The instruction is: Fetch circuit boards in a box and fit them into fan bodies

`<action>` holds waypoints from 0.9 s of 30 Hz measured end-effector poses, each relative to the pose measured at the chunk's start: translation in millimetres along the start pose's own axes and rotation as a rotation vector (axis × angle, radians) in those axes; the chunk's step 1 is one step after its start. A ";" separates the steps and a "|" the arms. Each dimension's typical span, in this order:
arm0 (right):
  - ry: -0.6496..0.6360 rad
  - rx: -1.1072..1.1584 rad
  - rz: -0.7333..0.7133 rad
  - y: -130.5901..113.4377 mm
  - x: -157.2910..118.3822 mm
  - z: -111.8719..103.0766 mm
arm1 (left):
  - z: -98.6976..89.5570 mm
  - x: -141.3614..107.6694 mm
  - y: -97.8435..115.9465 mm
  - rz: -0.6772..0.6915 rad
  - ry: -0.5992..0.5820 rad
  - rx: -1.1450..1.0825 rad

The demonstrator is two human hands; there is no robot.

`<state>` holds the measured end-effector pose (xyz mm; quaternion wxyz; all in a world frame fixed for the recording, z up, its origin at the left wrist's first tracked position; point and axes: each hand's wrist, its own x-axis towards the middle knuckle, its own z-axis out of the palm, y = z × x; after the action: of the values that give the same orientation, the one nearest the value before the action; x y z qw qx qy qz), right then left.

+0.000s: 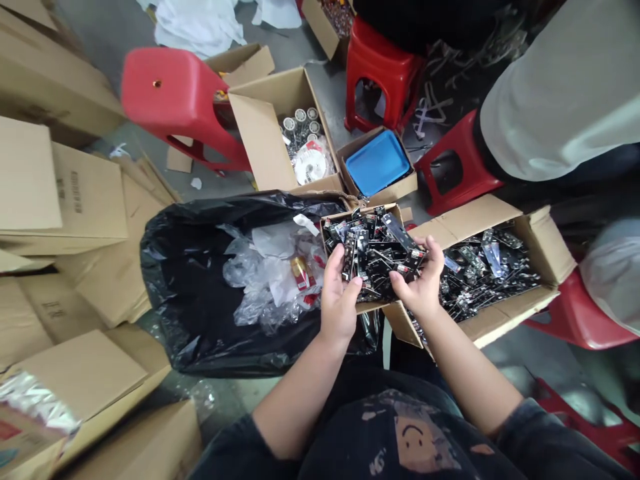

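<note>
Many small black parts with thin metal stems fill a small cardboard box (367, 308) in front of me. Over its left side, my left hand (341, 293) is closed round a few black parts (351, 257). My right hand (423, 280), at the box's right side, grips more black parts (413, 259) between thumb and fingers. To the right, a longer open carton (543, 247) holds a heap of similar dark parts, some with clear bluish pieces. The undersides of both hands' loads are hidden.
A black bag (195, 333) with clear plastic waste lies left. Beyond stand a carton (257, 133) of white spools, a blue tray (377, 164) and red stools (165, 83). Flattened cardboard (90, 200) lines the far left. A seated person's pale-clothed leg (560, 100) is at right.
</note>
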<state>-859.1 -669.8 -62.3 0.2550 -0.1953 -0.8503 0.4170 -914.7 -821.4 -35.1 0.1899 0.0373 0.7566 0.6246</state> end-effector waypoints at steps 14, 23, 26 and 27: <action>-0.067 -0.038 -0.114 -3.5 2.9 -2.1 | -20.6 -10.0 13.3 0.184 -0.155 0.190; -0.136 -0.164 -0.042 -20.6 10.6 -4.8 | -34.3 -11.2 27.9 -0.038 -0.370 0.046; -0.150 -0.195 -0.020 -25.3 11.1 -5.0 | -36.2 -11.2 29.4 -0.037 -0.370 -0.022; -0.161 -0.212 -0.004 -25.5 11.0 -4.8 | -37.1 -11.5 29.6 -0.039 -0.364 -0.009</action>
<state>-868.0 -675.5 -36.2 0.1648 -0.1852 -0.9077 0.3384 -921.8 -852.9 1.6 0.3361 0.1343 0.7075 0.6070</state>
